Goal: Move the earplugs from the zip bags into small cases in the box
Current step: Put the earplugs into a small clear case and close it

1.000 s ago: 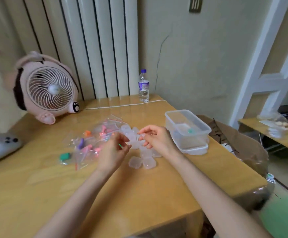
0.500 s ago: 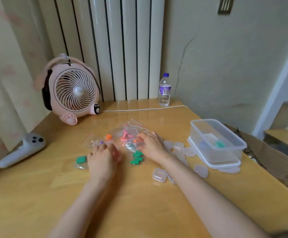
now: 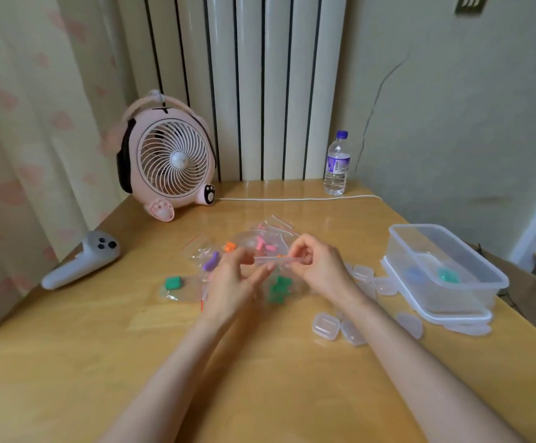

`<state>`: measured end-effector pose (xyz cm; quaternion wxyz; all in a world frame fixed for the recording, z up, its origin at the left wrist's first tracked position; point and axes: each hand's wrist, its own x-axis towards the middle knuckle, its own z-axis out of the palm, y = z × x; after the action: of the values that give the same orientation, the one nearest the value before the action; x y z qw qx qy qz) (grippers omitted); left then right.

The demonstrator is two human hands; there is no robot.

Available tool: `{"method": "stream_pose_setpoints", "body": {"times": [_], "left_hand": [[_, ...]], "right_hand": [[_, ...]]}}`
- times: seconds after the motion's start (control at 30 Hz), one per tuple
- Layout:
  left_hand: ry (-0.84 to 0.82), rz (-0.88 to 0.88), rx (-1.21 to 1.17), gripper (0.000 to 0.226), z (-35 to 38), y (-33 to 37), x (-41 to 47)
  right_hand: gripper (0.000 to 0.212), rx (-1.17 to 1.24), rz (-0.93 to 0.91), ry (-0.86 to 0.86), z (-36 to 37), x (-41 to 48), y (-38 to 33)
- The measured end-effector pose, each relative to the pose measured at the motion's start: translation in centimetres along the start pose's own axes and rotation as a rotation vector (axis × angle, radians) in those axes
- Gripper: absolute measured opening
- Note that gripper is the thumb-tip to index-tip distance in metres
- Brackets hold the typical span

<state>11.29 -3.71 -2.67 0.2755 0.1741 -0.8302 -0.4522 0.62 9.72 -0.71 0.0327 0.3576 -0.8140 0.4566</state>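
Note:
My left hand and my right hand pinch the two ends of a clear zip bag's top edge, lifted just above the table. Green earplugs hang in that bag below my fingers. Behind it lies a pile of zip bags with pink, orange and purple earplugs. One more bag with a green earplug lies to the left. Several small clear cases are scattered to the right of my hands. A clear plastic box stands at the right, with green and blue pieces inside.
A pink desk fan stands at the back left, its white cable running along the table's rear. A water bottle stands by the radiator. A white controller lies at the left edge. The wooden table ends close behind the box.
My view swung left. Both hands went down to the pile of bags, then lifted one bag with green earplugs; they now pinch its top edge between them.

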Motion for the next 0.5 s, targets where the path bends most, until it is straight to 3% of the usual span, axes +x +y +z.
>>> {"method": "stream_pose_setpoints", "body": {"times": [0.13, 0.3, 0.4, 0.5], "left_hand": [[0.008, 0.032, -0.142, 0.023, 0.0, 0.9, 0.0], [-0.011, 0.018, -0.362, 0.011, -0.1, 0.9, 0.0], [-0.032, -0.001, -0.415, 0.019, 0.0, 0.9, 0.0], [-0.026, -0.033, -0.406, 0.026, 0.2, 0.8, 0.0]], "right_hand": [[0.033, 0.295, 0.032, -0.054, -1.0, -1.0, -0.9], [0.040, 0.486, 0.105, -0.093, -1.2, -1.5, -1.0], [0.037, 0.538, 0.115, -0.107, -1.0, -1.7, -0.9], [0.031, 0.583, 0.104, -0.014, -1.0, -1.7, -1.2]]}}
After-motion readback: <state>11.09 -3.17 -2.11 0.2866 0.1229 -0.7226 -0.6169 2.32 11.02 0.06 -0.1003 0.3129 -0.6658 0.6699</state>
